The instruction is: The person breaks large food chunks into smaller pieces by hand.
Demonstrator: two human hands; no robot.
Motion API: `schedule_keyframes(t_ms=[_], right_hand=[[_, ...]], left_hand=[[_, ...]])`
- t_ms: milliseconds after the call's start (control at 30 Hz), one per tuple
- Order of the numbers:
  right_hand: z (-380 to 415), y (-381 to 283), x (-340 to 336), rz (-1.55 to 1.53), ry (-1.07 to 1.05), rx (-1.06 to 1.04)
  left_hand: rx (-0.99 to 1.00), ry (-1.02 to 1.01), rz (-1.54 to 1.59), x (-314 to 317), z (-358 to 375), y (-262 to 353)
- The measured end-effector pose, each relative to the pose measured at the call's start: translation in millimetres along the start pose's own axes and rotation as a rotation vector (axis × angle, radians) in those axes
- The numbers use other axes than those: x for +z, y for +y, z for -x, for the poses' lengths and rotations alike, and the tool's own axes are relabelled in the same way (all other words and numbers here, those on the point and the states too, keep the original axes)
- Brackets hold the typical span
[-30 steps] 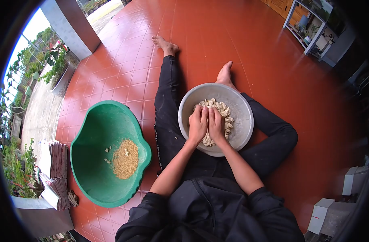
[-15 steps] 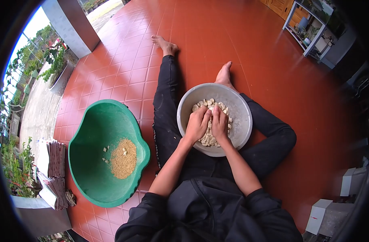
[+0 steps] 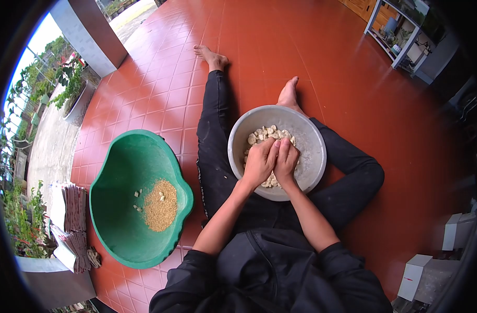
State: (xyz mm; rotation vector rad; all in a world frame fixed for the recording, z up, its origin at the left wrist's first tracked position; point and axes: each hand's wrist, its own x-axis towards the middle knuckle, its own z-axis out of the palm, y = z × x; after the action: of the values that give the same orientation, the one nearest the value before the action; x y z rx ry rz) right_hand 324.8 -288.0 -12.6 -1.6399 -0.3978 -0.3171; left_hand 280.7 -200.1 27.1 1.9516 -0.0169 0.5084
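A grey metal bowl (image 3: pixel 314 156) rests between my legs, holding many pale, dry, lumpy chunks (image 3: pixel 269 131). Above the chunks, my left hand (image 3: pixel 258 164) and my right hand (image 3: pixel 286 163) are pressed together, with fingers curled and thumbs side by side. Whatever lies between the fingertips is hidden by the hands. On the floor to the left, a green plastic basin (image 3: pixel 118 214) contains a heap of golden-brown grain (image 3: pixel 159 211). A few small pale pieces (image 3: pixel 138 207) lie on and beside the grain.
My black-trousered legs (image 3: pixel 215 130) spread on the red tiled floor (image 3: pixel 170 83) around the bowl. Stacked folded papers or sacks (image 3: pixel 74 214) stand left of the basin. White boxes (image 3: pixel 415 276) sit at lower right, a metal-framed stand (image 3: pixel 392 39) at upper right, and a pillar (image 3: pixel 89 36) at upper left.
My hands have drawn closer together, and the fingers have curled further inward over the bowl. The view has shifted slightly; the bowl and basin stay in place.
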Motion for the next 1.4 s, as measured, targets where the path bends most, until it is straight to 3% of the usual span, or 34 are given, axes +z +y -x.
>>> schedule_keyframes(t_ms=[133,267,433,533,633,767,867,1067,1133,1200,1233,1300,1333,1400], right_hand=[[-2,6,-5,0.136,0.028,-0.144],[-1,16,-6,0.199,0.013,-0.27],[0,27,0,0.224,-0.072,-0.307],[0,32,7,0.141,-0.174,-0.198],[2,24,19,0.032,-0.109,0.056],[4,12,18,-0.016,-0.037,0.113],[3,17,15,0.036,-0.032,0.041],[-1,18,5,0.129,-0.072,-0.1],[-2,16,5,0.132,-0.089,-0.115],[1,12,12,-0.043,-0.043,0.105],[1,10,17,-0.045,-0.045,0.104],[2,5,23,-0.271,0.05,0.464],[2,1,18,-0.34,-0.009,0.554],[0,-2,18,-0.279,0.007,0.444]], left_hand=[[-0.18,-0.059,0.136,6,0,-4],[-0.203,-0.015,0.165,15,4,-15],[-0.459,-0.118,0.474,12,8,-35],[-0.429,-0.047,0.382,13,10,-51],[-0.336,0.046,0.216,5,8,-39],[-0.26,0.086,0.093,-1,7,-26],[-0.126,0.05,0.089,0,6,-28],[-0.165,-0.037,0.104,-3,5,-24],[-0.144,0.021,0.045,-2,6,-15],[-0.124,0.084,-0.016,4,7,-12],[-0.092,0.18,-0.031,11,8,-14],[-0.062,0.276,-0.048,14,9,-14],[-0.062,0.289,-0.026,13,8,-11],[-0.062,0.299,-0.002,12,7,-8]])
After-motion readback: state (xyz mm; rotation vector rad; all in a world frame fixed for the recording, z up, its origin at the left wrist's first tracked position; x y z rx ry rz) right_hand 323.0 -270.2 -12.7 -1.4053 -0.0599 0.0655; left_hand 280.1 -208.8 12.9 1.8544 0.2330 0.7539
